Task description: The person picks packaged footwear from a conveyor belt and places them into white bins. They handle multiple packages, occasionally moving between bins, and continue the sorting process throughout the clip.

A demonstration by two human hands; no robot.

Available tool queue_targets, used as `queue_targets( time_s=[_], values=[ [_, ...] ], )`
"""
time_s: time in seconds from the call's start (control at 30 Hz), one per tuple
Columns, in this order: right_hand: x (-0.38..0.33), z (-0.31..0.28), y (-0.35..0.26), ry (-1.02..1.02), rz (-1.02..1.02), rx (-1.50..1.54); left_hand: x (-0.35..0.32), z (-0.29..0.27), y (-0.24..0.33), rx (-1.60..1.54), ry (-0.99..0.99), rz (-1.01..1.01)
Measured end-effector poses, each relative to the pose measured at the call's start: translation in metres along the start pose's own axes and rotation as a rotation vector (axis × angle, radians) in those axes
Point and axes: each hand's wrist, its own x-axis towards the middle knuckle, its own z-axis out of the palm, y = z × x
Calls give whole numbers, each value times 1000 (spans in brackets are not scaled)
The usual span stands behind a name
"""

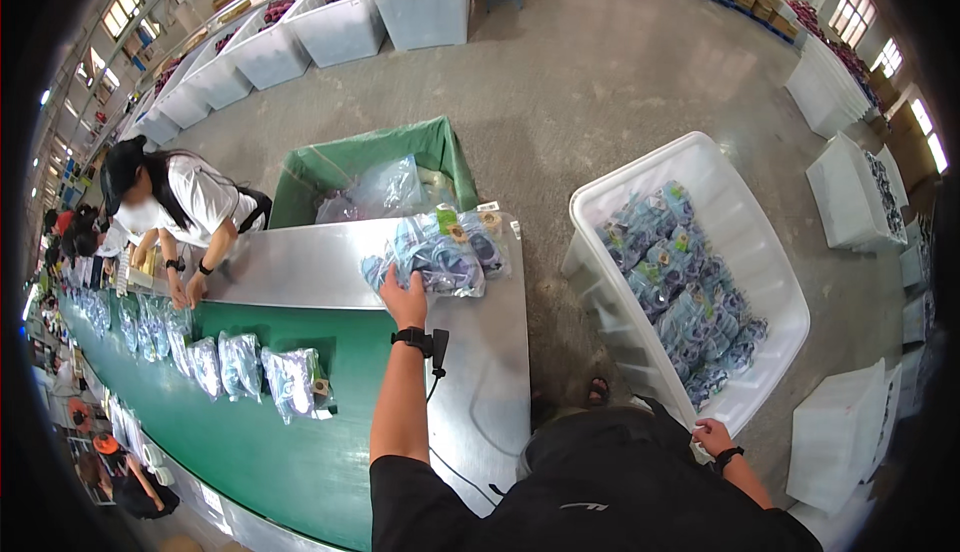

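A clear plastic bag of light-blue and purple goods (pixel 432 256), which look like footwear, lies on the metal table end (pixel 478 352). My left hand (pixel 404 300) grips its near edge, fingers over the plastic. Another such bag (pixel 485 242) lies against it on the right. On my right stands a large white bin (pixel 690 152) holding many similar bags (pixel 685 292). My right hand (pixel 712 437) is closed at the bin's near rim, fingers curled on the edge. What lies under my left palm is hidden.
Several bagged packs (pixel 293 380) lie along the green conveyor belt (pixel 340 472). A co-worker (pixel 205 197) handles packs at the metal ledge on the left. Behind it stands a green-lined bin (pixel 375 142) with plastic bags. White bins (pixel 425 14) line the back; others stand at far right.
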Motion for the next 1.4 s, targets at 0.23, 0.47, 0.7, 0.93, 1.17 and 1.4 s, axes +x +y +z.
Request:
queue_targets(
  time_s=[0.23, 0.47, 0.7, 0.93, 1.17, 1.4],
  values=[
    [-3, -10, 1, -100, -41, -200, -39, -77, -29, -52, 244, -24],
    [37, -28, -64, -147, -79, -192, -55, -190, -131, 544, 383, -203],
    [53, -18, -127, -177, -162, -271, -39, -269, -216, 546, 334, -424],
    [42, 18, -178, -247, -314, -329, -108, -228, -187, 670, 334, -144],
    [22, 38, -166, -273, -366, -450, -219, -192, -125, 390, 278, -220],
    [48, 35, -133, -302, -291, -331, -266, -198, -106, 268, 255, -313]
  ],
)
